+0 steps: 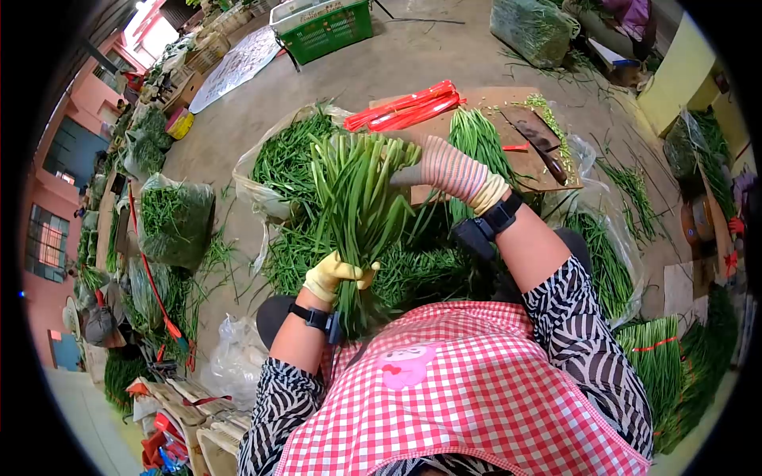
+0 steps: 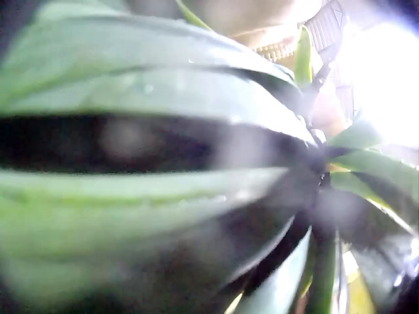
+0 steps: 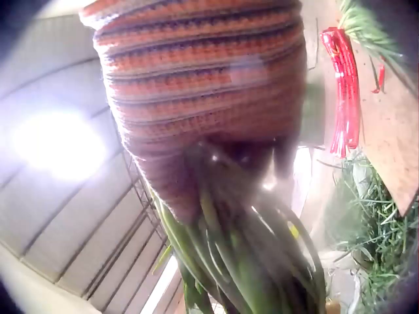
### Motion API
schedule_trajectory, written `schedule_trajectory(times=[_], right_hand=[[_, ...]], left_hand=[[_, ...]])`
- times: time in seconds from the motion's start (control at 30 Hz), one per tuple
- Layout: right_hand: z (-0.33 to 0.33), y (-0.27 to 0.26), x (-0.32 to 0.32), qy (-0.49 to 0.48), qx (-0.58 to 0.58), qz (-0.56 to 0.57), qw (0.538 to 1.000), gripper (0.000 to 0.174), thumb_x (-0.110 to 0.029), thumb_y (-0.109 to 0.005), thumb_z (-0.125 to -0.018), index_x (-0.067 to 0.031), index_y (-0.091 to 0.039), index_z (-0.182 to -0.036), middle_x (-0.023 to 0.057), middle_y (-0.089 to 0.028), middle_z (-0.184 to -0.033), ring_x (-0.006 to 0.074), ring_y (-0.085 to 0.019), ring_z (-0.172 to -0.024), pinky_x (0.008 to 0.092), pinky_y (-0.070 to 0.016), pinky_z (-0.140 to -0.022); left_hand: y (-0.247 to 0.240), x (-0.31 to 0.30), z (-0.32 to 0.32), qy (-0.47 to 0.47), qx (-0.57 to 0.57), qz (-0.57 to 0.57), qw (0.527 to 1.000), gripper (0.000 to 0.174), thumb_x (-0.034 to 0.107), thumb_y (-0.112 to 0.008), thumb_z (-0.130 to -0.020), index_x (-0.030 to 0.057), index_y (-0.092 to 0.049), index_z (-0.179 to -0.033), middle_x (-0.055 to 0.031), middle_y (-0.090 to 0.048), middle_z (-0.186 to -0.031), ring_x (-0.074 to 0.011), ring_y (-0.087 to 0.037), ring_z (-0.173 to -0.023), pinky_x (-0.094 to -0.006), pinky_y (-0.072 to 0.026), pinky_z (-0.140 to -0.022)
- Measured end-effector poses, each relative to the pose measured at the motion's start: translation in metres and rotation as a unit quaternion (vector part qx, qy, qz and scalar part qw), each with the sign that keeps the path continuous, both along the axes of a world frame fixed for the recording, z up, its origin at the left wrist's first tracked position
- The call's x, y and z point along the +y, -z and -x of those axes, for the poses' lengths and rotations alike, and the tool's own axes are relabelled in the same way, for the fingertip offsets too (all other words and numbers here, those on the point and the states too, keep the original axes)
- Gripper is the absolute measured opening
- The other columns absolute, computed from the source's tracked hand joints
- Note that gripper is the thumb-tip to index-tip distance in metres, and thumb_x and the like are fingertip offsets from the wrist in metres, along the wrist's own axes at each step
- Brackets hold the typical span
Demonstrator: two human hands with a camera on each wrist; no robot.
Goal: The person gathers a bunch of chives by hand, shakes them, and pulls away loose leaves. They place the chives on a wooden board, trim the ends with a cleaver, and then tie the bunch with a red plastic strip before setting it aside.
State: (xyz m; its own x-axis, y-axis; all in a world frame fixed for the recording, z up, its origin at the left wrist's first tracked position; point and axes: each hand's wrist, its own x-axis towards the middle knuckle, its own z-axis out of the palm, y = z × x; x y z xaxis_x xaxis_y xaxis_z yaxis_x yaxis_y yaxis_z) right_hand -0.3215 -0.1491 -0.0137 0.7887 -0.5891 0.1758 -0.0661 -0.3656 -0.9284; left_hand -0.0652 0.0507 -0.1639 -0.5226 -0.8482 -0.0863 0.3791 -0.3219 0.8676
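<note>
Left grip (image 1: 337,275), yellow-gloved, clasps leafy lower part of garlic chive bunch (image 1: 357,190), mid-frame in head view. Right grip (image 1: 454,168), striped glove, grasps same bunch near pale stalk ends; some fingers hidden behind stalks. Red-checked apron (image 1: 468,373) across lower centre. Loose chives (image 1: 425,278) below bunch. Plastic bag (image 1: 252,194) with greens, left of bunch. Wooden tabletop (image 1: 488,98), upper right of centre, bearing red plastic strips (image 1: 409,109), smaller chive bunch (image 1: 479,141), dark-bladed knife (image 1: 536,133). Farther, green crate (image 1: 329,36) at top of frame.
</note>
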Motion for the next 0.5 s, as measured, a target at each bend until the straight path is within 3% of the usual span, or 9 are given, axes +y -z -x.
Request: schedule_trajectory(times=[0.2, 0.37, 0.5], right_hand=[[0.002, 0.007, -0.006, 0.099, 0.058, 0.051, 0.992, 0.065, -0.029, -0.083, -0.077, -0.0018, -0.065, -0.133, 0.0235, -0.073, -0.114, 0.0310, -0.071, -0.109, 0.0378, -0.0538, -0.097], [0.004, 0.008, -0.002, 0.122, 0.038, -0.014, 0.992, 0.046, -0.023, -0.080, -0.079, -0.0023, -0.070, -0.119, 0.0107, -0.075, -0.103, 0.0177, -0.071, -0.094, 0.0329, -0.0558, -0.089], [0.008, 0.008, -0.004, 0.093, 0.035, -0.003, 0.995, 0.047, -0.024, -0.080, -0.080, -0.0026, -0.070, -0.121, 0.0108, -0.075, -0.103, 0.0188, -0.071, -0.095, 0.0339, -0.0562, -0.089]], left_hand=[[-0.018, -0.001, 0.011, -0.059, -0.004, -0.047, 0.997, 0.048, 0.026, -0.082, -0.082, -0.0026, -0.063, -0.115, -0.0072, -0.059, -0.074, -0.0165, -0.049, -0.061, -0.0328, -0.0394, -0.059], [-0.012, -0.006, 0.009, -0.046, -0.017, -0.014, 0.999, 0.045, 0.022, -0.075, -0.085, -0.0052, -0.062, -0.118, -0.0096, -0.060, -0.073, -0.0177, -0.050, -0.061, -0.0332, -0.0391, -0.060], [-0.015, -0.006, 0.009, -0.027, -0.012, -0.017, 0.999, 0.044, 0.020, -0.075, -0.085, -0.0072, -0.062, -0.117, -0.0100, -0.060, -0.072, -0.0190, -0.051, -0.061, -0.0353, -0.0398, -0.060]])
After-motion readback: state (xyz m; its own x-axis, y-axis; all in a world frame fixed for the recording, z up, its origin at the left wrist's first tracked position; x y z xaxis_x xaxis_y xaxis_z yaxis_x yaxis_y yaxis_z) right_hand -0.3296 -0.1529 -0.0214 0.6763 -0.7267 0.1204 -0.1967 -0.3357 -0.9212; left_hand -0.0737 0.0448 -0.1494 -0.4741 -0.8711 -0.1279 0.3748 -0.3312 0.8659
